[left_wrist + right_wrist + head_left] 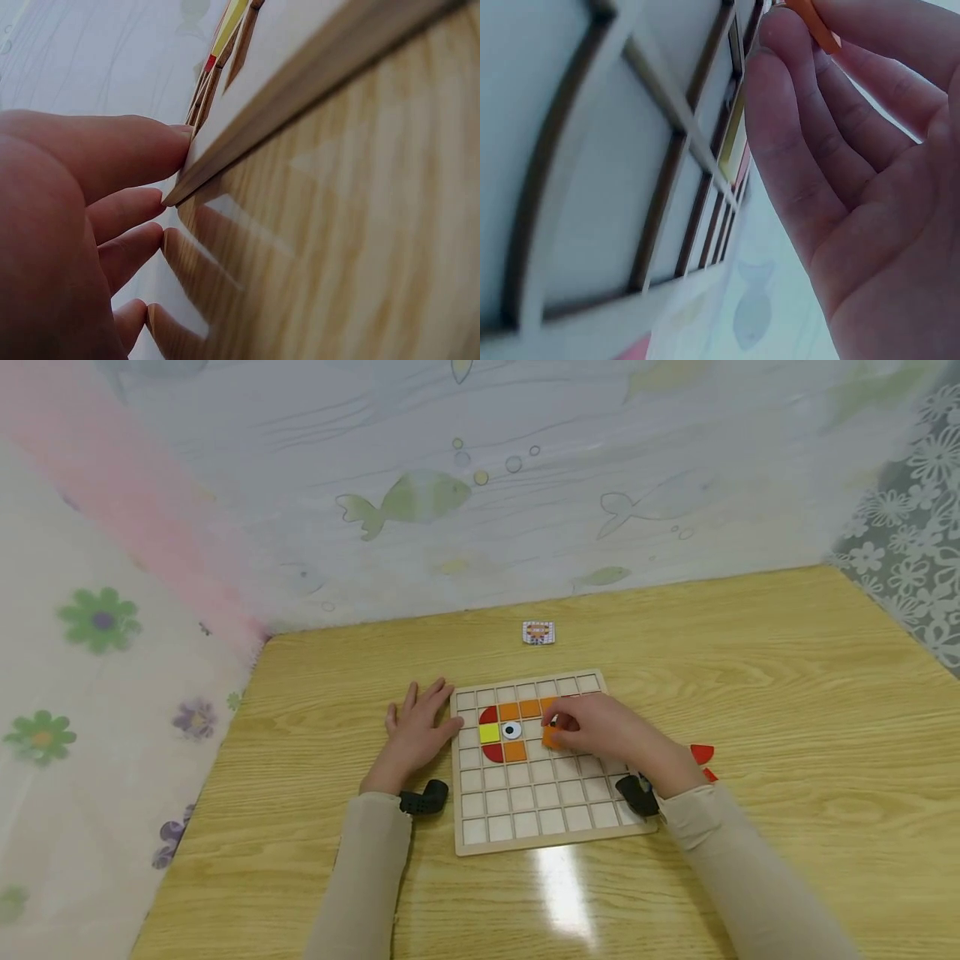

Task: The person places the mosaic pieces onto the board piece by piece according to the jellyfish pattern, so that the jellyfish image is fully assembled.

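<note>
A wooden grid board lies on the table. In its upper left part sit red quarter-round tiles, a yellow square tile, a round eye tile and several orange square tiles. My right hand pinches another orange square tile between thumb and fingers, close over the grid; the right wrist view shows this tile's edge in the fingertips. My left hand rests spread on the table, its thumb touching the board's left edge, as the left wrist view also shows.
Behind the board lies a small picture card. Loose red pieces lie to the right, partly behind my right forearm. A wall with fish drawings borders the table's far side, and a flowered wall stands at the left.
</note>
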`<action>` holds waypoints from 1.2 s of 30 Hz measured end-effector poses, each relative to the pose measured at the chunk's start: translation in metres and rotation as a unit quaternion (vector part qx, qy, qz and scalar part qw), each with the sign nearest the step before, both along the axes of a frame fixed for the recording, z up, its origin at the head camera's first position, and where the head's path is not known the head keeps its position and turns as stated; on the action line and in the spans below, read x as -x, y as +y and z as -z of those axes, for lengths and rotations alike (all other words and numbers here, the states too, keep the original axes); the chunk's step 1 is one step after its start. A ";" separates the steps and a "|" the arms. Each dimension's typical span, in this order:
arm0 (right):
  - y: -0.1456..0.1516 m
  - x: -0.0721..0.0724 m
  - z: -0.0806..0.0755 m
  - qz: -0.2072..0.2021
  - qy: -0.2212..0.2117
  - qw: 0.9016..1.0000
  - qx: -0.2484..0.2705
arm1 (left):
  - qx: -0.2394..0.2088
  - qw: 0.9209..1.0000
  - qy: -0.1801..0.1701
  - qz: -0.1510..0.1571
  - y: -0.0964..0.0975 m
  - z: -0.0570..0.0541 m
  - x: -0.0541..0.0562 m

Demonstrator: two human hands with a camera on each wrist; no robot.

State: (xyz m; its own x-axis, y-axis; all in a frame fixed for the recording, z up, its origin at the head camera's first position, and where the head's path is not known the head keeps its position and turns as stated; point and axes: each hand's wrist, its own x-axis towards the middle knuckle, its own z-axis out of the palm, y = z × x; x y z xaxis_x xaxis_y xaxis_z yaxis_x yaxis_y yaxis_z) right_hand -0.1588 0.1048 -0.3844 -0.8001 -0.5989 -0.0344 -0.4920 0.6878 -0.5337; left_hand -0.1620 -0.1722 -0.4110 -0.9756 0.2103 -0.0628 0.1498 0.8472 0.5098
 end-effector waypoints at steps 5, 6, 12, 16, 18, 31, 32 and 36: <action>-0.007 -0.001 0.001 -0.006 0.007 1.000 0.000 | 0.000 1.000 0.005 -0.003 0.000 -0.001 0.001; -0.008 -0.002 0.002 -0.004 0.010 1.000 0.002 | 0.000 1.000 0.007 -0.002 -0.001 -0.001 0.001; -0.017 -0.006 0.001 -0.007 0.033 0.999 0.003 | -0.001 1.000 0.001 -0.005 -0.001 -0.001 0.000; -0.021 -0.009 0.000 -0.010 0.052 0.999 -0.005 | -0.003 1.000 0.001 -0.006 -0.002 -0.001 -0.001; -0.022 -0.009 0.000 -0.005 0.052 0.999 -0.009 | -0.004 1.000 0.003 -0.007 -0.002 -0.001 0.000; -0.022 -0.014 0.000 0.008 0.043 0.999 -0.008 | -0.003 1.000 0.003 -0.002 -0.001 0.002 0.002; -0.022 -0.014 0.000 0.008 0.044 0.999 -0.007 | -0.002 1.000 0.004 -0.003 -0.001 0.002 0.002; -0.021 -0.015 0.001 0.000 0.048 0.999 -0.005 | -0.001 1.000 0.003 -0.004 -0.001 0.002 0.001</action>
State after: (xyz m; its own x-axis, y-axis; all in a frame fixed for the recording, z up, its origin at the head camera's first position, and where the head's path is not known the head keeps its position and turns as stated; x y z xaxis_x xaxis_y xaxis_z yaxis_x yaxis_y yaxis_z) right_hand -0.1442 0.0836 -0.3856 -0.8002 -0.5987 0.0359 -0.5402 0.6933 -0.4770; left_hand -0.1632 -0.1736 -0.4127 -0.9777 0.2023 -0.0562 0.1461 0.8478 0.5098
